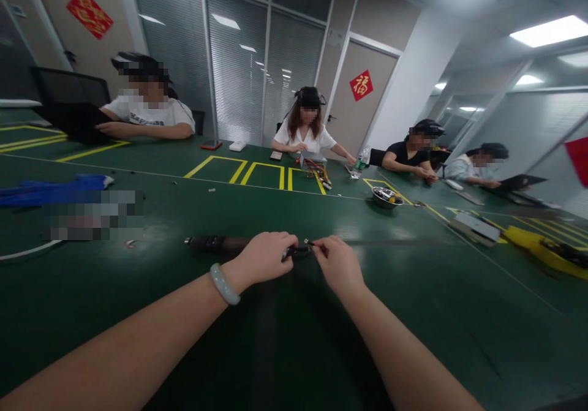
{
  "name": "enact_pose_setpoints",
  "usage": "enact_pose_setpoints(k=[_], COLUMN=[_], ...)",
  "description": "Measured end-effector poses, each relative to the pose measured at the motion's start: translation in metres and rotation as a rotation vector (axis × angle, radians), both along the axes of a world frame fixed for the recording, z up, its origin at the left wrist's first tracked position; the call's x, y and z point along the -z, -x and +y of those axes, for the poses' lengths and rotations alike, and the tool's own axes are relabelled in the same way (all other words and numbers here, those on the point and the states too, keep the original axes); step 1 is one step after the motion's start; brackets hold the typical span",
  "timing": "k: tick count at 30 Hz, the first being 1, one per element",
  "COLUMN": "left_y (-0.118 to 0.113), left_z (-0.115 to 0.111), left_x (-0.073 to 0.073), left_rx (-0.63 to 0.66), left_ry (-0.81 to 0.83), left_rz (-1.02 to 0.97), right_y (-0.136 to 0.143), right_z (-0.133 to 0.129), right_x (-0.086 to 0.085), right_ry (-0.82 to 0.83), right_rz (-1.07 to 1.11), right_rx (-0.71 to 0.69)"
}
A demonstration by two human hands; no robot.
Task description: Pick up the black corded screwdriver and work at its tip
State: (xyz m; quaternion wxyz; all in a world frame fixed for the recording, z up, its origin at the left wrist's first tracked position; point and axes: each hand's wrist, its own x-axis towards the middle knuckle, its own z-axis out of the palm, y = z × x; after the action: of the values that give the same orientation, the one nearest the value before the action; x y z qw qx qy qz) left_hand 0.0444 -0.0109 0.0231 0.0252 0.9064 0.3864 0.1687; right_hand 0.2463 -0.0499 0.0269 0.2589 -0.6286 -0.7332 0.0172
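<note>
In the head view, my left hand (266, 256), with a pale bangle at the wrist, is closed around a small black part (298, 250); the fingers cover much of it. My right hand (339, 265) pinches a tiny dark piece with a gold-coloured tip (307, 241) close to the black part's right end. Whether the two pieces are joined I cannot tell. Just behind my left hand lies a dark, pen-shaped tool (215, 244), like an electric screwdriver, pointing left on the green table (184, 337).
At left lie a blue glove-like item (59, 189) and a white cable (32, 252). Farther back are a metal bowl with small parts (386, 198), a water bottle (359, 165) and bundled wires (319, 172). A white box (476, 227) is at right. Several people sit across the table.
</note>
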Motion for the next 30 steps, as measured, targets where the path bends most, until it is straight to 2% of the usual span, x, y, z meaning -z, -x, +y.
enact_pose_setpoints(k=[5,11,19,30], left_y=[-0.006,-0.004,-0.004,-0.004], left_z=[-0.002,0.002,0.004,0.005], left_x=[0.006,0.011,0.016,0.016], left_rx=[-0.033,0.017,0.034,0.024], left_ry=[-0.025,-0.049,-0.071,-0.078], left_rz=[-0.019,-0.065,-0.095,-0.089], right_y=[0.0,-0.006,-0.009,-0.015], right_z=[-0.002,0.002,0.011,0.017], right_x=[0.002,0.005,0.016,0.028], right_ry=[0.05,0.074,0.06,0.007], right_rz=[0.013,-0.105,-0.13,0.066], right_rx=[-0.063,-0.09,-0.122,-0.271])
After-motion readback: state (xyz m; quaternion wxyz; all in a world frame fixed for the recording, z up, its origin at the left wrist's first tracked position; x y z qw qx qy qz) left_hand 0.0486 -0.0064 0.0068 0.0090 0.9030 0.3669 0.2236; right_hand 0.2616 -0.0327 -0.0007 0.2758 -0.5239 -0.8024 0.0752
